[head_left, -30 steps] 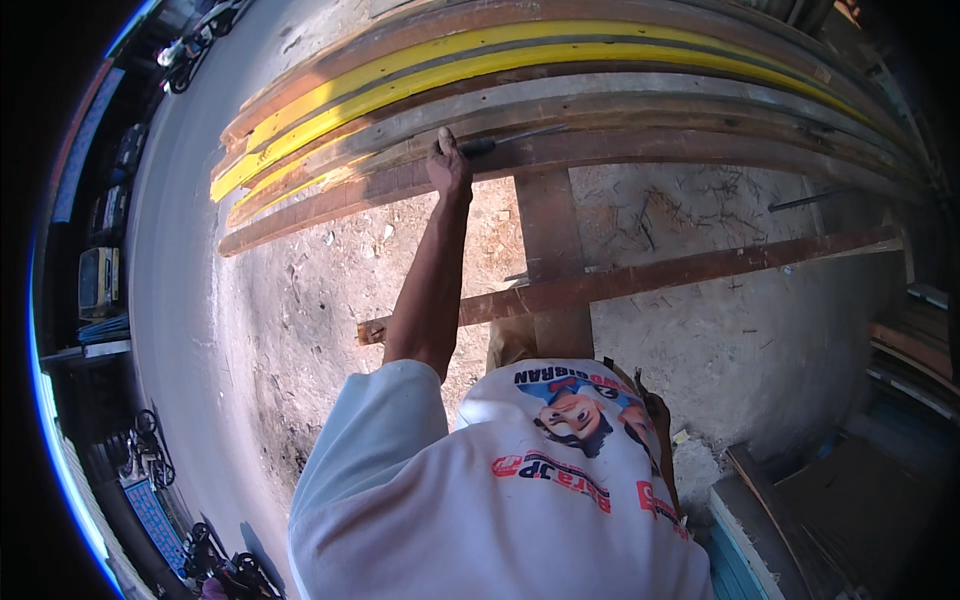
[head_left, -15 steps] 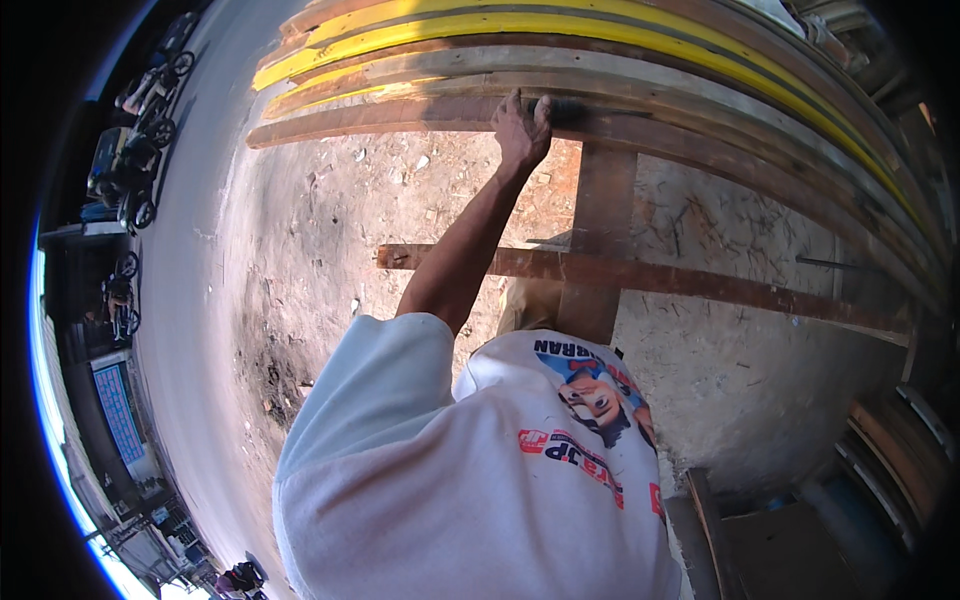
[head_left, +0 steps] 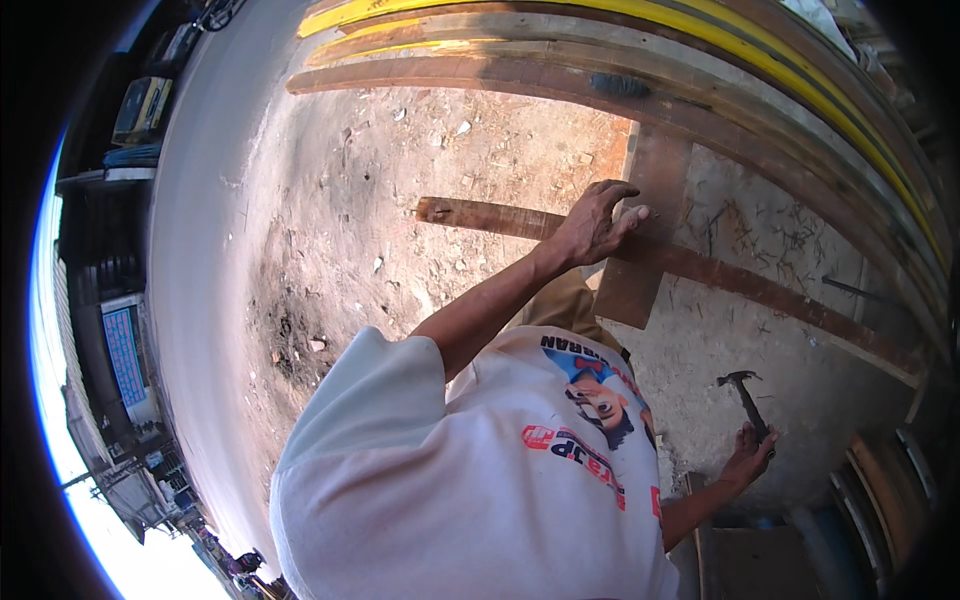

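Observation:
My left hand [head_left: 600, 226] is over the narrow brown wooden bar [head_left: 765, 287], close to where a wider brown board [head_left: 660, 165] crosses it. Its fingers are spread, with nothing seen between them; whether they touch the wood I cannot tell. At the lower right my right hand [head_left: 748, 458] grips a claw hammer [head_left: 745, 390] by its dark handle, head pointing away from me. A dark, fuzzy-looking lump [head_left: 620, 86] lies on the nearest of the long beams [head_left: 420, 72], beyond the left hand.
Long timbers, some with yellow edges [head_left: 740, 50], run across the far side. Dirt ground [head_left: 370, 180] with stones and chips lies below, and a dark rod [head_left: 850, 290] sits at the right. Stacked boards [head_left: 880, 480] stand at lower right. A paved road [head_left: 195, 250] passes on the left.
My left hand has left the dark lump on the far beam and come nearer, over the crossing bar. My right hand has come into view with the hammer. The whole view has shifted.

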Action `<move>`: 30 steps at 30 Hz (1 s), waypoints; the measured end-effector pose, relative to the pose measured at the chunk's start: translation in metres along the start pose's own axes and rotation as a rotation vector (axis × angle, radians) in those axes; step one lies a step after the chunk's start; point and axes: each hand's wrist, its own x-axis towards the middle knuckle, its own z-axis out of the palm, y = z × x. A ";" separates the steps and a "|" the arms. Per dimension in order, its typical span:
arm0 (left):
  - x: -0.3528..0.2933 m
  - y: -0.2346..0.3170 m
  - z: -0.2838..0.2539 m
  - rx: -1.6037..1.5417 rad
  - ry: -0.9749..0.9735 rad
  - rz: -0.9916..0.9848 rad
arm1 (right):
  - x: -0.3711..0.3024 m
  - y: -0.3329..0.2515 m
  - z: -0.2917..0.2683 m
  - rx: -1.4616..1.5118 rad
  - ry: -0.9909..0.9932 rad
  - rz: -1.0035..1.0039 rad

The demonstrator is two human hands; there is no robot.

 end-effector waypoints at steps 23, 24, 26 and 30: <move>-0.158 -0.190 -0.190 0.070 0.215 -0.114 | -0.236 -0.042 0.261 -0.115 -0.265 -0.535; -0.158 -0.196 -0.193 0.012 0.215 -0.130 | -0.250 -0.023 0.265 -0.111 -0.314 -0.571; -0.156 -0.189 -0.193 -0.035 0.203 -0.147 | -0.265 0.033 0.261 -0.018 -0.452 -0.597; -0.160 -0.207 -0.197 -0.153 0.193 -0.125 | -0.299 0.043 0.300 -0.105 -0.690 -0.242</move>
